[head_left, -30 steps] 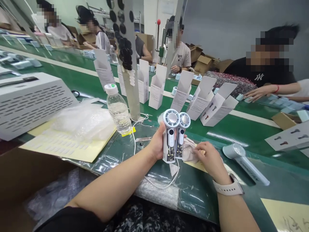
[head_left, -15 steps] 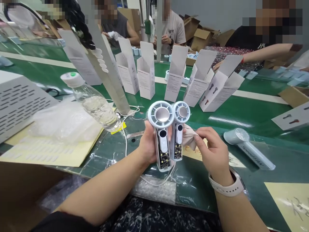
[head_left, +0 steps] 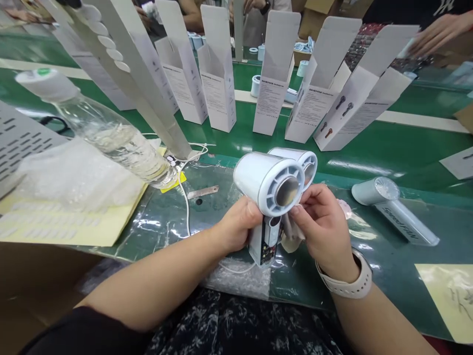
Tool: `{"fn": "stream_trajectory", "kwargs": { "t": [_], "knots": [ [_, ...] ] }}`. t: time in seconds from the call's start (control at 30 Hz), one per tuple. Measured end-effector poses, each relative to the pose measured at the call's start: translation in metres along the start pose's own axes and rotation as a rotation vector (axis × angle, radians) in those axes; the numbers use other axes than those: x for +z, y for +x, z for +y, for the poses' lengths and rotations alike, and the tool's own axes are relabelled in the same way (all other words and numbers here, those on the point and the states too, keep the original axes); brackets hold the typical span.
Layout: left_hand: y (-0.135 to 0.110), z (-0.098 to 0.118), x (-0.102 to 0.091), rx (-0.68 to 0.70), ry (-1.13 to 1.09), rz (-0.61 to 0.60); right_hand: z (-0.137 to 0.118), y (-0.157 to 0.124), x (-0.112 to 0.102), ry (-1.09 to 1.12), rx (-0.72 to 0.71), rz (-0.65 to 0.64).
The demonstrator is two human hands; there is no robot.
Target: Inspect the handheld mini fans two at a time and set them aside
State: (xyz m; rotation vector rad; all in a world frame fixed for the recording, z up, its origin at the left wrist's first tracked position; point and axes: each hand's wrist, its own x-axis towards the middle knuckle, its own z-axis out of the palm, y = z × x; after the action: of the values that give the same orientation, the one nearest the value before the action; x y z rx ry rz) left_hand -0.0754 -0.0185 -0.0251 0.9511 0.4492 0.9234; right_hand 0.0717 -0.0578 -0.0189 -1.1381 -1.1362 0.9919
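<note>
My left hand (head_left: 236, 224) grips the handles of two white handheld fans held side by side. The nearer fan (head_left: 271, 185) is tilted toward me, its round grille facing the camera, and the second fan (head_left: 305, 162) sits just behind it. My right hand (head_left: 321, 224), with a pale watch on the wrist, is closed on a small pinkish cloth (head_left: 290, 234) pressed against the fan handle below the nearer head. A white cable (head_left: 186, 197) runs from under the fans across the plastic-covered green table (head_left: 391, 266).
A finished pale fan (head_left: 393, 207) lies on the table to the right. A tilted water bottle (head_left: 111, 140), a clear bag on yellow sheets (head_left: 70, 231) and a white vented box (head_left: 18, 143) are left. Several open white cartons (head_left: 218, 74) stand behind. Another person's hand (head_left: 438, 29) is far right.
The fans have tipped forward from upright so their heads now face me. My right hand with the cloth has moved in against the handle. The camera has tilted down and closer.
</note>
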Motion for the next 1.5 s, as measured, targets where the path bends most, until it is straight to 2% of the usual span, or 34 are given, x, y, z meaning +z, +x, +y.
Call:
{"fn": "stream_trajectory", "kwargs": {
  "t": [0.17,0.27,0.6,0.93,1.1,1.5],
  "knots": [
    [0.0001,0.0039,0.0023,0.012,-0.035,0.036,0.0012,0.0042,-0.0053,0.068,0.089,-0.067],
    [0.0007,0.0041,0.0034,0.000,-0.043,0.037,0.0033,0.0043,-0.0052,0.076,0.107,-0.046],
    [0.0011,0.0025,0.0036,-0.039,-0.037,0.018,0.0066,0.0049,-0.0051,0.040,0.134,-0.060],
    [0.0027,0.0013,0.0020,-0.078,-0.100,0.005,0.0067,0.0068,-0.0047,0.112,0.189,-0.048],
    [0.0019,0.0001,0.0011,-0.101,-0.045,0.025,0.0065,0.0078,-0.0058,0.103,0.198,-0.067],
    [0.0029,0.0011,0.0028,-0.135,-0.092,0.032,0.0076,0.0083,-0.0046,0.111,0.231,-0.078]
  ]
}}
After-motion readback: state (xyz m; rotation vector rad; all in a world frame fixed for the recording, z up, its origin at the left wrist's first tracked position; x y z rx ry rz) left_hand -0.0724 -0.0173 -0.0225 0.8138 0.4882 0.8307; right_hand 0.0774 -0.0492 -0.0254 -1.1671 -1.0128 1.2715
